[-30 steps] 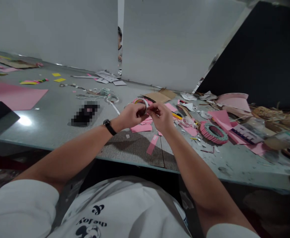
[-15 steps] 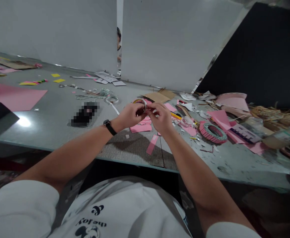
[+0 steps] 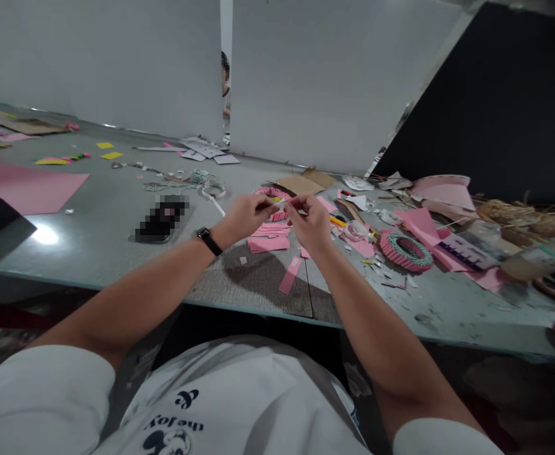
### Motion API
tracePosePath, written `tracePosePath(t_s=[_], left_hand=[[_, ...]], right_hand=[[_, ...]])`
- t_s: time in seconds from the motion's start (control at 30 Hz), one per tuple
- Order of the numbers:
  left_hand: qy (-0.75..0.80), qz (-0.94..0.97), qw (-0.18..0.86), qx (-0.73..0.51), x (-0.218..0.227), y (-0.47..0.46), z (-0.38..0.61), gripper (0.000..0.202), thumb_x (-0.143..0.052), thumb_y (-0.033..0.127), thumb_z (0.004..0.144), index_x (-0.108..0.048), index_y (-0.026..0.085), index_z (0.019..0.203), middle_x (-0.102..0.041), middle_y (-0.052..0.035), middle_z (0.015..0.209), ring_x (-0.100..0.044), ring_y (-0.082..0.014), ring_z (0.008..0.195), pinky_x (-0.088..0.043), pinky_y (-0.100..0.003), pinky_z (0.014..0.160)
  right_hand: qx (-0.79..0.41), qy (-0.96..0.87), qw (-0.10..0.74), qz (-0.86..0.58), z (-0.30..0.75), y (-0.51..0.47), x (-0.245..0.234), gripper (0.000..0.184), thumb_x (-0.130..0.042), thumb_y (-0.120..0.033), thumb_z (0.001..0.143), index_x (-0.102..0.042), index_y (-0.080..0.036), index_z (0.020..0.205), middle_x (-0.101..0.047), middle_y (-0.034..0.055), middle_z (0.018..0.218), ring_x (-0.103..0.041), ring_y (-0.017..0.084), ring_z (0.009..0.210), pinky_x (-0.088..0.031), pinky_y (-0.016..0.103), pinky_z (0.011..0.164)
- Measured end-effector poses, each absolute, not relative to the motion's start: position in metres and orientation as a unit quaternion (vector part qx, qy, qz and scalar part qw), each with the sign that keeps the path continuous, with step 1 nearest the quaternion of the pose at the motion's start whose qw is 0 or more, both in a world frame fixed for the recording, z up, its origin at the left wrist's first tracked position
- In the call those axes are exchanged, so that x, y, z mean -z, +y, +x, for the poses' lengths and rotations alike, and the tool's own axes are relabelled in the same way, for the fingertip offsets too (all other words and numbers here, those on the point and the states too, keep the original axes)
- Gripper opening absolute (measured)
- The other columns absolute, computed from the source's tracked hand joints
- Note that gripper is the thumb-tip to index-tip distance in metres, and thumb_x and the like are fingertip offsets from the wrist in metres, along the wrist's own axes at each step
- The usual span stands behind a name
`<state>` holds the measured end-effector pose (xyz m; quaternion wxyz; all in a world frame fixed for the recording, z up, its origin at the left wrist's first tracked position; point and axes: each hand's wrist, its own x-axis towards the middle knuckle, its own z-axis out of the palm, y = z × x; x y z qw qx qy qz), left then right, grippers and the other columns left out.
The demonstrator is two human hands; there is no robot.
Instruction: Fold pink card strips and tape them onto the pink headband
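Pink folded-paper ring (image 3: pixel 274 193) rests on the desk (image 3: pixel 116 227) directly behind both hands, partly hidden by them. Left hand (image 3: pixel 245 216) and right hand (image 3: pixel 310 222) nearly closed, turned toward each other, fingertips meeting on a small pale strip (image 3: pixel 277 203); too small to tell whether tape or paper. So fine a pinch looks suited to a thin, light piece. Wrists raised, probably keeping the strip off the desk and in view. Loose pink paper strips (image 3: pixel 268 243) lie just below the hands. Roll of white tape (image 3: pixel 213 189) and green-and-white twine (image 3: pixel 200 176) sit beyond the left hand, within easy reach. Second pink-and-green paper ring (image 3: pixel 405 251) lies well to the right
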<state>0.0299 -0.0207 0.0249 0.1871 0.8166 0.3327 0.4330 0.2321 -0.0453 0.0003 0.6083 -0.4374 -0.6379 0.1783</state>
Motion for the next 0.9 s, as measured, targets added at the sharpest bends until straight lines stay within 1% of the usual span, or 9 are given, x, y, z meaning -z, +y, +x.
tracePosePath(t_s=[0.1, 0.2, 0.37, 0.43, 0.5, 0.6, 0.7, 0.77, 0.9], left_hand=[[0.318, 0.811, 0.195, -0.45, -0.026, -0.022, 0.03, 0.019, -0.074, 0.029, 0.102, -0.079, 0.018, 0.088, -0.076, -0.0043, 0.081, -0.058, -0.0163, 0.072, -0.039, -0.03, 0.072], [0.307, 0.814, 0.203, -0.45, -0.026, -0.021, 0.03, 0.015, -0.07, 0.026, 0.103, -0.08, 0.018, 0.096, -0.082, -0.007, 0.093, -0.066, -0.0178, 0.082, -0.045, -0.029, 0.077], [0.335, 0.821, 0.155, -0.435, -0.021, -0.017, 0.03, 0.014, -0.066, 0.026, 0.101, -0.075, 0.018, 0.094, -0.083, -0.0089, 0.096, -0.069, -0.0197, 0.085, -0.049, -0.032, 0.078], [0.355, 0.823, 0.123, -0.427, -0.019, -0.016, 0.03, 0.013, -0.067, 0.027, 0.099, -0.072, 0.018, 0.091, -0.082, -0.0095, 0.095, -0.07, -0.0206, 0.084, -0.048, -0.033, 0.077], [0.363, 0.826, 0.101, -0.418, -0.019, -0.016, 0.029, 0.014, -0.068, 0.027, 0.098, -0.071, 0.019, 0.087, -0.082, -0.0092, 0.092, -0.07, -0.0211, 0.083, -0.047, -0.034, 0.076], [0.344, 0.834, 0.115, -0.417, -0.019, -0.017, 0.028, 0.014, -0.069, 0.028, 0.098, -0.072, 0.019, 0.088, -0.082, -0.0078, 0.091, -0.07, -0.0199, 0.082, -0.049, -0.033, 0.077], [0.316, 0.841, 0.129, -0.419, -0.018, -0.016, 0.028, 0.012, -0.069, 0.026, 0.099, -0.073, 0.018, 0.089, -0.081, -0.0072, 0.091, -0.069, -0.0188, 0.082, -0.05, -0.032, 0.078], [0.304, 0.85, 0.109, -0.415, -0.017, -0.014, 0.029, 0.014, -0.07, 0.026, 0.097, -0.071, 0.019, 0.086, -0.079, -0.007, 0.089, -0.068, -0.0193, 0.082, -0.049, -0.032, 0.079], [0.297, 0.862, 0.053, -0.408, -0.016, -0.01, 0.03, 0.02, -0.072, 0.027, 0.096, -0.065, 0.02, 0.078, -0.074, -0.0063, 0.082, -0.063, -0.0202, 0.08, -0.047, -0.035, 0.079]], right_hand=[[-0.223, -0.614, 0.625, -0.427, 0.232, -0.044, 0.001, 0.029, -0.079, -0.051, 0.091, -0.066, -0.025, 0.094, -0.074, 0.002, 0.082, -0.067, 0.017, 0.067, -0.056, 0.033, 0.063], [-0.246, -0.589, 0.641, -0.426, 0.232, -0.045, 0.0, 0.034, -0.083, -0.052, 0.088, -0.064, -0.026, 0.096, -0.074, 0.0017, 0.081, -0.069, 0.017, 0.068, -0.056, 0.031, 0.062], [-0.27, -0.556, 0.653, -0.437, 0.231, -0.049, -0.005, 0.054, -0.092, -0.047, 0.074, -0.065, -0.027, 0.116, -0.08, 0.0006, 0.086, -0.075, 0.02, 0.073, -0.057, 0.031, 0.063], [-0.279, -0.569, 0.628, -0.451, 0.231, -0.05, -0.007, 0.05, -0.09, -0.048, 0.072, -0.07, -0.026, 0.112, -0.08, 0.0018, 0.086, -0.075, 0.02, 0.075, -0.058, 0.032, 0.064], [-0.281, -0.589, 0.603, -0.459, 0.232, -0.05, -0.008, 0.042, -0.089, -0.048, 0.069, -0.074, -0.024, 0.1, -0.08, 0.0032, 0.085, -0.074, 0.021, 0.078, -0.059, 0.034, 0.069], [-0.268, -0.608, 0.58, -0.471, 0.233, -0.05, -0.011, 0.035, -0.089, -0.046, 0.065, -0.079, -0.023, 0.089, -0.078, 0.0037, 0.081, -0.072, 0.021, 0.079, -0.058, 0.036, 0.073], [-0.249, -0.625, 0.544, -0.502, 0.235, -0.05, -0.013, 0.03, -0.087, -0.044, 0.069, -0.084, -0.022, 0.089, -0.076, 0.0028, 0.077, -0.068, 0.021, 0.075, -0.052, 0.034, 0.07], [-0.234, -0.638, 0.511, -0.527, 0.236, -0.051, -0.014, 0.027, -0.084, -0.04, 0.073, -0.087, -0.022, 0.093, -0.077, 0.0023, 0.076, -0.068, 0.021, 0.075, -0.05, 0.034, 0.07], [-0.179, -0.672, 0.462, -0.55, 0.237, -0.051, -0.015, 0.016, -0.078, -0.031, 0.081, -0.087, -0.023, 0.092, -0.081, 0.0036, 0.084, -0.074, 0.023, 0.082, -0.054, 0.037, 0.079]])
